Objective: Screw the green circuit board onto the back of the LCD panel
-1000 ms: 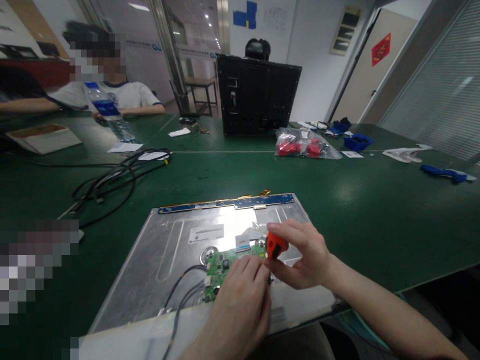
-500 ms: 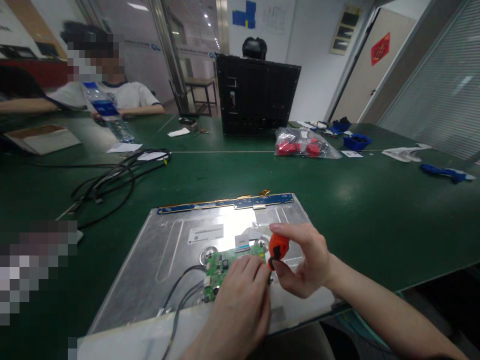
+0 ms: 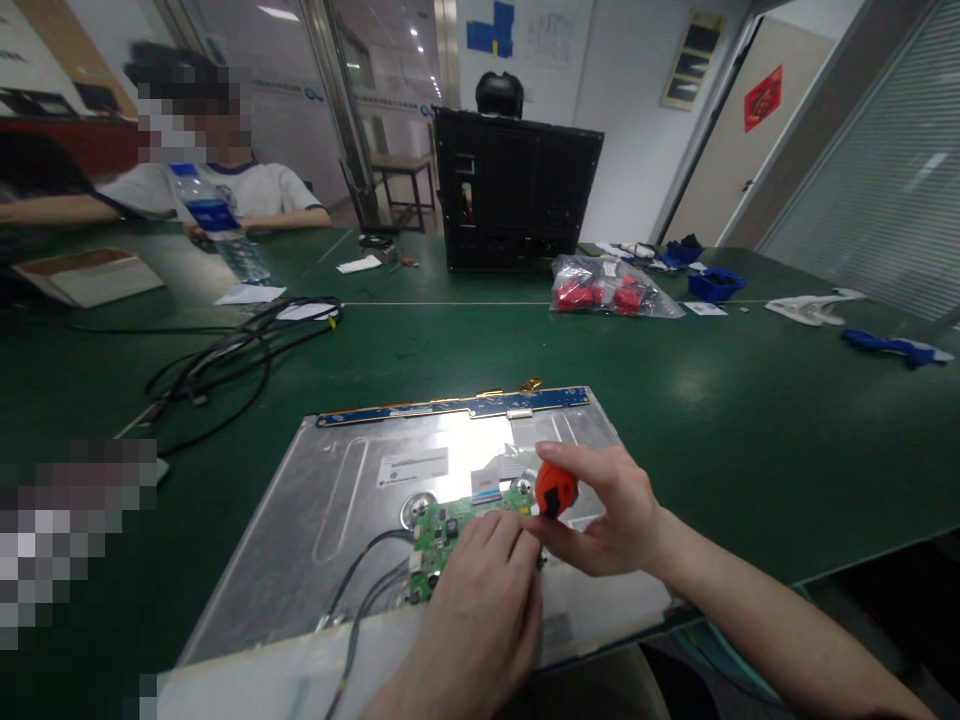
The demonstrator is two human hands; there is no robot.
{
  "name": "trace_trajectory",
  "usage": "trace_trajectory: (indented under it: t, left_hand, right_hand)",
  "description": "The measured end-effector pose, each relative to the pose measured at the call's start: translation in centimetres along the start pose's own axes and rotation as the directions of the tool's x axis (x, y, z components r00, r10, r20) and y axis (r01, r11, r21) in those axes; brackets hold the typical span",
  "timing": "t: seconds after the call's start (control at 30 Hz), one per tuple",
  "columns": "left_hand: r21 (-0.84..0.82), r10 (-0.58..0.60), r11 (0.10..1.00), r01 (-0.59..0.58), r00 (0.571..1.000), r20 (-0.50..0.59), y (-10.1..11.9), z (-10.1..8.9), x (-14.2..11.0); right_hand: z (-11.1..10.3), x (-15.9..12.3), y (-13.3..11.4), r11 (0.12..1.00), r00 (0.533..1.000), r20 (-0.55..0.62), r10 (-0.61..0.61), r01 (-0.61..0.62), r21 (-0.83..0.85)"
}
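the person's right hand has its thumb and fingers clamped on a stubby orange-and-black tool handle above the right edge of a green rectangular circuit board. the left hand lies over that board with its fingers together, beside the right hand's fingertips; whether they pinch anything underneath cannot be told. the board sits on a flat silver metal panel on the green desk, with dark thin cables at its left side. a long narrow blue circuit strip runs along the panel's far edge.
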State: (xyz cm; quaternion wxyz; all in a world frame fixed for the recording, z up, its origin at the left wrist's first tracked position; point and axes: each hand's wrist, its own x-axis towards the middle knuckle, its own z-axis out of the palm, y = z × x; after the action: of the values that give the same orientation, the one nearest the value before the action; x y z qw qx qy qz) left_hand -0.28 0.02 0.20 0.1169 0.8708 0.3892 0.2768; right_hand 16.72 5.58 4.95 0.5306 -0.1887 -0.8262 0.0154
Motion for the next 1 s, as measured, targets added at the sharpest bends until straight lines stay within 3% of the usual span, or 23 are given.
trace_trajectory:
  t: [0.23,0.5,0.73,1.0]
  left_hand:
    - [-0.017,-0.006,1.000,0.006,1.000,0.025,0.11,0.04,0.18]
    - [0.017,-0.001,1.000,0.001,1.000,0.015,0.30,-0.05,0.35]
    - [0.008,0.031,0.999,-0.031,0.999,-0.033,0.13,-0.02,0.12]
    - [-0.001,0.004,1.000,-0.004,1.000,0.017,0.05,0.06,0.17]
  right_hand:
    - [-0.28,-0.21,-0.19,1.000,1.000,0.010,0.025,-0.024,-0.015]
    - [-0.31,-0.47,0.07,0.995,1.000,0.017,-0.022,0.020,0.099]
    - [-0.15,-0.03,-0.18,1.000,1.000,-0.027,0.006,-0.007,-0.006]
    - [-0.15,-0.16,-0.26,0.999,0.999,-0.019,0.040,-0.040,-0.022]
